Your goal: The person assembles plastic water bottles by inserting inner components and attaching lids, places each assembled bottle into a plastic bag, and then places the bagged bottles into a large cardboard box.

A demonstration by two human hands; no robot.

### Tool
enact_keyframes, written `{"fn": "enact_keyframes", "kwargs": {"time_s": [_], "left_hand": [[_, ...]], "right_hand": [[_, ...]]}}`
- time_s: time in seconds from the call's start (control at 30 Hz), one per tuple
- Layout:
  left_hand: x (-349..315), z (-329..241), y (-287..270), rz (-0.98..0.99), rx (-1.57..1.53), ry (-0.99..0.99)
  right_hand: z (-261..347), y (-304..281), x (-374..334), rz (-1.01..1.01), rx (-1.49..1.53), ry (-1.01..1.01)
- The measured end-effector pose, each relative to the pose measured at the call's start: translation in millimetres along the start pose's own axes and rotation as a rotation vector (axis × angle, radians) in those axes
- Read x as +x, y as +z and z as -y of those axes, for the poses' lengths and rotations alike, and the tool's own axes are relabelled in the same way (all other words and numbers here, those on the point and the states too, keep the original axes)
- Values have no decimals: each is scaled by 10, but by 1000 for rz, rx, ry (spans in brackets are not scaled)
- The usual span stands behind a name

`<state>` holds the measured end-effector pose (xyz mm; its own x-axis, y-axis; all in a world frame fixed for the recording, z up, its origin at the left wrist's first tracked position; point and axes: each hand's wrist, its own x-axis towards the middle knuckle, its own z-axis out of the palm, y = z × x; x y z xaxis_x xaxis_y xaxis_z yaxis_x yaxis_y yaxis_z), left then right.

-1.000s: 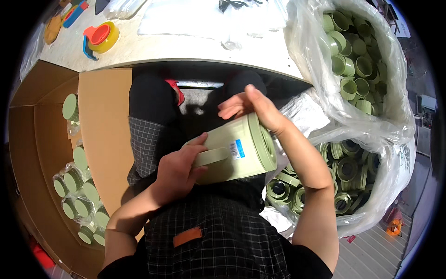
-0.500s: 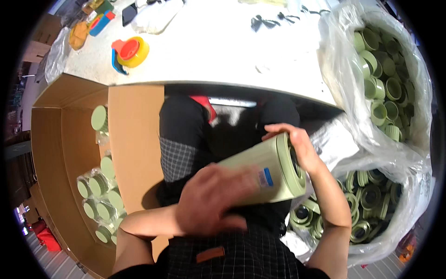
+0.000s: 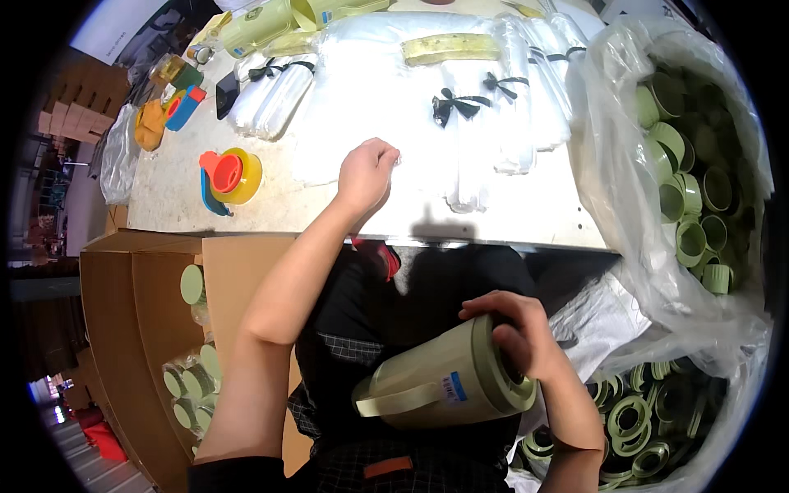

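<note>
1. At the far left, an open cardboard box (image 3: 156, 329) stands on the floor beside the person, holding pale green jugs wrapped in clear bags (image 3: 191, 382).
2. On the left part of the counter (image 3: 271, 205) lies a yellow tape dispenser with a red core (image 3: 233, 174), with an orange and blue item (image 3: 164, 115) farther back near the rim.
3. The left hand (image 3: 366, 174) reaches forward over the counter, its fingers (image 3: 386, 156) curled narrow, pinching the edge of a clear plastic bag (image 3: 345, 140) from the stack spread across the top.
4. More clear bags with black ribbon bows (image 3: 456, 103) lie across the middle and right of the counter.
5. Below the counter edge, over the lap, the right hand (image 3: 518, 337) holds a pale green jug (image 3: 448, 378) on its side, fingers wrapped over the open rim, the handle pointing left.
6. At the right, a big clear sack (image 3: 625, 156) is filled with green ring-shaped lids (image 3: 690, 238); more such rings (image 3: 641, 419) lie lower down, just beside the jug.
</note>
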<state>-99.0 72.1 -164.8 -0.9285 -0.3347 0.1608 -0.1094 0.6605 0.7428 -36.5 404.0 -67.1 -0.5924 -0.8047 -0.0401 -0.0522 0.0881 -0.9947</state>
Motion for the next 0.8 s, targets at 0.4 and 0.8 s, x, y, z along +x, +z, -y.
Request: {"fn": "enact_keyframes", "kwargs": {"time_s": [0.4, 0.8], "left_hand": [[-1007, -1192, 144, 178, -387, 106], [-351, -769, 103, -112, -217, -39]], "right_hand": [[-272, 121, 367, -572, 165, 79], [-147, 265, 244, -388, 85, 86]]}}
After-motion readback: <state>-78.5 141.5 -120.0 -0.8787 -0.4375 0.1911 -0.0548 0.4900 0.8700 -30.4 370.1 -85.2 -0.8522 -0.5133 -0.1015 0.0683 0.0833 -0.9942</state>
